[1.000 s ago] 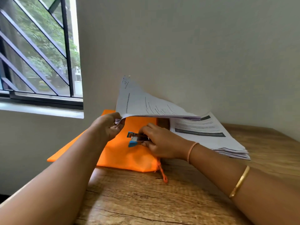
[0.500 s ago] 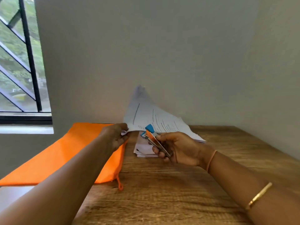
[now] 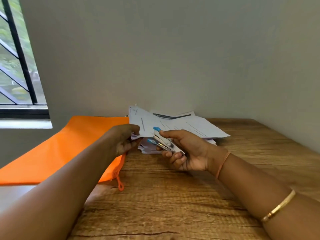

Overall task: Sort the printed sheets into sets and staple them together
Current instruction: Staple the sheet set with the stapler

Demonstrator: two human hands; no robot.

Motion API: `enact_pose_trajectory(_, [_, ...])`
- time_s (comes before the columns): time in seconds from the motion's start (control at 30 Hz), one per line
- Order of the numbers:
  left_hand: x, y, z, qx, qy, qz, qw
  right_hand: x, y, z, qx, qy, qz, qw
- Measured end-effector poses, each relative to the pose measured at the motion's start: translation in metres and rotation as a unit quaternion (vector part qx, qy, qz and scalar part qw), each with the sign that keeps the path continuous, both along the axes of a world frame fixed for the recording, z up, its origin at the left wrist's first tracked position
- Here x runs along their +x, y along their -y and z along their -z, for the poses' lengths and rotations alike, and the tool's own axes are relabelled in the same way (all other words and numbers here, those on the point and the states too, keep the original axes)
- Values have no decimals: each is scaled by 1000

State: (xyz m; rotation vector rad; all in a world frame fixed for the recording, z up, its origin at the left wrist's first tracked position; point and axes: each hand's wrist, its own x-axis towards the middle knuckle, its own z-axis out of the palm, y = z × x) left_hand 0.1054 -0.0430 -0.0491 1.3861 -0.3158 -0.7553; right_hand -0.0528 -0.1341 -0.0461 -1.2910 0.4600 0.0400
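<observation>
We see bare boards of the brown wooden table between our forearms and along the right side, where a hand could pass. On the left, the flat orange fabric drawstring bag covers the tabletop. Ahead, the loose stack of white printed paper sheets lies against the plain grey wall. Our left hand, pinching its corner, and our right hand, gripping the silver metal stapler with blue ends, block the near approach.

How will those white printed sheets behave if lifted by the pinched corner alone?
Probably floppy: the white printed sheets curve away from the left hand pinching their corner. Likely light: a pinch holds them. Pages may fan apart; their pinched edges look uneven.
</observation>
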Motion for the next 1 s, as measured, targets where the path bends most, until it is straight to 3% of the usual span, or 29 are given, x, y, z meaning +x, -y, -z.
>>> enact_pose_trajectory(0.37, [-1,-2,2,-6,17,-10,1000,13,-19,4,-4,11,18,1000])
enact_pose_trajectory(0.7, [-5,-4,3,55,59,1,997,18,-25,10,50,17,66,996])
enact_pose_trajectory(1.0, [-6,-3,2,49,56,-1,997,16,-29,12,114,63,126,984])
